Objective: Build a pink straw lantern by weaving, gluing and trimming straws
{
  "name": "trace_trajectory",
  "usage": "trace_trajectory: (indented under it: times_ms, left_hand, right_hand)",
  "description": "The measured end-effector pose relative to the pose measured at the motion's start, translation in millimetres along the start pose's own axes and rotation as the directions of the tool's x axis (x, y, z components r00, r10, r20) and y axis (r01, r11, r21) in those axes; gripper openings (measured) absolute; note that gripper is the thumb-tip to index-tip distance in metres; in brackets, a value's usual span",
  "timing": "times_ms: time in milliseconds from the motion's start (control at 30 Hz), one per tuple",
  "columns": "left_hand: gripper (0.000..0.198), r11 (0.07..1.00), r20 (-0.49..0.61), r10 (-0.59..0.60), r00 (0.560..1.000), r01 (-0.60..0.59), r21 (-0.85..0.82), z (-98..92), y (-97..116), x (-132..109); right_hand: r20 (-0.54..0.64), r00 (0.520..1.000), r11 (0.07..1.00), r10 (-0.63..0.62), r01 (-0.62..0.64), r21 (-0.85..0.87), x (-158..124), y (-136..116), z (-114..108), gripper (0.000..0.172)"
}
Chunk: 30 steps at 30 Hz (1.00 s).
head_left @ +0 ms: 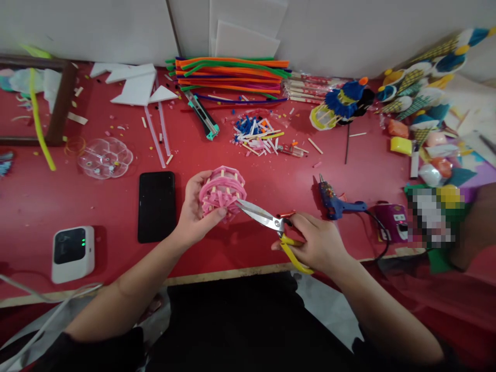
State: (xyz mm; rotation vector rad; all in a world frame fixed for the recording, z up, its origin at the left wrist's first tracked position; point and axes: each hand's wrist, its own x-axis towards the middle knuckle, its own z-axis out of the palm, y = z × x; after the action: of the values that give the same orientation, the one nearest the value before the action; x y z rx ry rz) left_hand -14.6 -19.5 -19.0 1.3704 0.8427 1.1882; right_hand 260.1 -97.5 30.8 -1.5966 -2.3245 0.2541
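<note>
Using your left hand point(196, 206), you clasp the pink craft piece point(222, 182) above the tabletop point(236, 256), thumb near the tips of the scissors point(262, 215), so a slip could nick it; your right hand point(320, 240) grips the handles, where a misaimed squeeze might cut too deep.

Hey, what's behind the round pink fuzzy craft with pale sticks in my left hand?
Beyond the pink craft, the flat red tabletop shows around its edges. What's directly behind is covered, including any part of your left hand wrapped there.
</note>
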Motion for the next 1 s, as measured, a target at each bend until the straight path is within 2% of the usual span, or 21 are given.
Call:
trace_trajectory:
  times_ms: [167, 367, 500, 800, 1000]
  left_hand:
    - [0.059, 0.998, -0.005, -0.038, 0.999, 0.038, -0.049, 2.9, 4.8, 0.1]
    - [0.059, 0.996, -0.012, -0.06, 0.998, 0.059, -0.065, 4.8, 5.8, 0.5]
    - [0.065, 0.997, -0.008, -0.061, 0.998, 0.061, -0.055, 5.9, 4.0, 0.1]
    - [0.068, 0.997, 0.009, -0.074, 0.997, 0.075, -0.033, 4.0, 1.8, -0.7]
    - [0.071, 0.993, 0.076, -0.08, 0.994, 0.086, -0.082, 2.8, 0.7, -1.4]
  right_hand:
    - [-0.046, 0.999, 1.0, 0.012, -0.013, -0.02, 1.2, -2.2, 0.8, 0.046]
    - [-0.024, 0.999, 1.0, 0.024, -0.024, -0.006, 0.6, 0.4, 2.9, 0.042]
    - [-0.047, 0.999, 0.999, 0.029, -0.03, -0.03, 0.6, 1.0, 5.3, 0.046]
    - [-0.016, 0.998, 0.997, 0.058, -0.059, -0.043, 1.5, 0.7, 6.8, 0.052]
    - [-0.025, 0.998, 0.998, 0.053, -0.054, -0.027, -0.1, 1.5, 11.2, 0.049]
